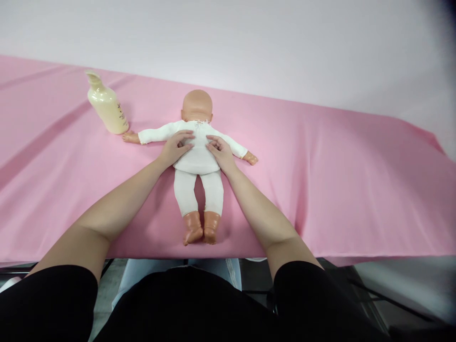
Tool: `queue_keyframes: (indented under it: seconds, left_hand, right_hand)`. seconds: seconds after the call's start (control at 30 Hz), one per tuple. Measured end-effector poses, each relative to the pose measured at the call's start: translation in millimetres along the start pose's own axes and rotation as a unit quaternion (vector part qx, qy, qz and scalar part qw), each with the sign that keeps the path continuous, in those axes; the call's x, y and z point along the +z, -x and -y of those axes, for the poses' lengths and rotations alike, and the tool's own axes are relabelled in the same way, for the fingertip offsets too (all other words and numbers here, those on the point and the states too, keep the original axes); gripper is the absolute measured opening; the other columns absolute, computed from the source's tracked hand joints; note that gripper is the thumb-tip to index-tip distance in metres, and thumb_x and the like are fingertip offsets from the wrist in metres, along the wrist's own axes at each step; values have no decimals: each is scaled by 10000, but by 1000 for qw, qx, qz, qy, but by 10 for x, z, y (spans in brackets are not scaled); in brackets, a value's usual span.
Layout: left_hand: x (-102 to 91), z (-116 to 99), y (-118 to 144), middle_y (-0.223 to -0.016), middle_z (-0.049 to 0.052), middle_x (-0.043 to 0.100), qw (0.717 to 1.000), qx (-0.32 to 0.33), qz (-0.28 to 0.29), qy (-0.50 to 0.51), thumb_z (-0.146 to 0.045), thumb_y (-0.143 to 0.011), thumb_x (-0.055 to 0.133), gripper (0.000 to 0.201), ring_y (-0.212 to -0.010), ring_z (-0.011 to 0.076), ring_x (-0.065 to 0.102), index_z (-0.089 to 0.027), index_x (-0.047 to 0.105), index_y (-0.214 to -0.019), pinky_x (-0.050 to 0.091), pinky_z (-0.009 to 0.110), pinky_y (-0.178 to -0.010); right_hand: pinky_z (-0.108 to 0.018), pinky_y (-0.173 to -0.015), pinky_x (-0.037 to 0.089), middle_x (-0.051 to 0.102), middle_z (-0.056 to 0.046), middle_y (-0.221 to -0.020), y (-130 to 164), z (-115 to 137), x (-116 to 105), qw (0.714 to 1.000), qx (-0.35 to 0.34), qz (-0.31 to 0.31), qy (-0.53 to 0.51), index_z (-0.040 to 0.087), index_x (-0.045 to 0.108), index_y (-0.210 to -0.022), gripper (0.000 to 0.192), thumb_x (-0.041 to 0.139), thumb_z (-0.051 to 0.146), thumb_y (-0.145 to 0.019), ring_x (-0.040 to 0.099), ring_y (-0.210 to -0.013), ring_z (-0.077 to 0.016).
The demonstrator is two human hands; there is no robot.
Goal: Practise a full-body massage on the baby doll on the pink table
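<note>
A baby doll (198, 156) in a white outfit lies face down on the pink-covered table (338, 180), head away from me, arms spread, bare feet toward the near edge. My left hand (177, 147) rests on the left side of the doll's back, fingers bent and pressing into the cloth. My right hand (220, 151) lies on the right side of the back in the same way. The fingertips of both hands nearly meet over the middle of the back. Neither hand holds anything.
A cream-coloured pump bottle (106, 105) stands upright at the back left, just beyond the doll's left hand. The pink cloth drapes over the near table edge. A pale wall rises behind the table.
</note>
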State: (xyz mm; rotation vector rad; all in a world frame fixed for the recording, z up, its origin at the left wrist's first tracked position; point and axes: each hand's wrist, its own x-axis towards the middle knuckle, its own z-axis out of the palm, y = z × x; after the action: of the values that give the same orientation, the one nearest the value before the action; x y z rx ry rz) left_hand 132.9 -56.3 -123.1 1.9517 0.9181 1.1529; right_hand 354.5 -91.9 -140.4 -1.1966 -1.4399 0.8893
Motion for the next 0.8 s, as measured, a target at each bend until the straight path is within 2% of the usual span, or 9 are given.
queue_keyframes:
  seconds: [0.1,0.27,0.3,0.37,0.43,0.5,0.57,0.7,0.8]
  left_hand:
    - [-6,12,-4,-1422,92,623,1000,-3,17,2,-260,-827,689,328,-791,139,594,-212,745,-1146,460,292,-673]
    - [-5,6,-13,-1340,79,669,999,-9,9,35,-235,-811,711,304,-870,157,617,-202,763,-1109,453,291,-691]
    - [-7,7,-16,-1262,72,697,998,-22,1,57,-231,-809,713,299,-853,151,612,-197,763,-1101,447,287,-684]
    - [-15,11,-19,-953,38,713,991,-69,-7,117,-246,-844,684,309,-720,119,561,-188,751,-1141,417,278,-637]
    - [-28,12,-20,-648,-28,552,978,-114,-12,173,-283,-894,643,344,-565,92,438,-178,723,-1212,359,276,-571]
    - [-40,8,-17,-547,-66,394,972,-132,-14,194,-331,-914,647,390,-506,85,349,-166,695,-1264,315,284,-540]
    - [-47,6,-14,-541,-73,362,973,-133,-17,190,-374,-916,677,445,-511,82,337,-146,669,-1297,321,287,-549]
    - [-54,35,-14,-547,-60,410,975,-140,-6,171,-451,-948,665,532,-561,104,393,-134,607,-1370,383,297,-588]
    - [-51,65,-20,-666,-14,591,976,-138,-6,170,-475,-923,694,533,-593,128,442,-190,615,-1365,407,312,-567]
  right_hand:
    - [-327,-687,462,524,27,-745,-15,-13,-9,1000,5,10,-8,261,665,-1172,471,704,585,-832,485,-662,-147]
    - [-333,-685,459,487,36,-708,-32,-25,-8,1000,2,12,-9,265,680,-1141,462,713,594,-819,472,-648,-147]
    - [-335,-687,461,491,34,-709,-31,-22,-5,1000,1,12,-10,269,677,-1136,463,711,603,-817,476,-653,-151]
    - [-339,-694,464,506,27,-718,-26,-12,0,1000,3,13,-15,275,663,-1119,459,697,622,-820,492,-670,-161]
    - [-346,-720,477,535,18,-742,-21,-4,4,999,8,11,-30,276,638,-1122,457,682,626,-831,527,-709,-174]
    - [-360,-767,496,572,10,-782,-21,-8,5,999,14,4,-46,282,594,-1187,494,674,622,-839,570,-766,-188]
    - [-375,-796,510,594,9,-810,-30,-30,3,998,17,-2,-55,291,533,-1293,588,686,621,-830,594,-793,-196]
    - [-387,-775,524,606,9,-816,-60,-99,-4,998,19,10,-56,294,466,-1408,739,727,621,-798,592,-752,-193]
    - [-400,-792,538,629,0,-842,-69,-126,-9,998,18,18,-57,289,474,-1426,760,741,614,-793,600,-754,-193]
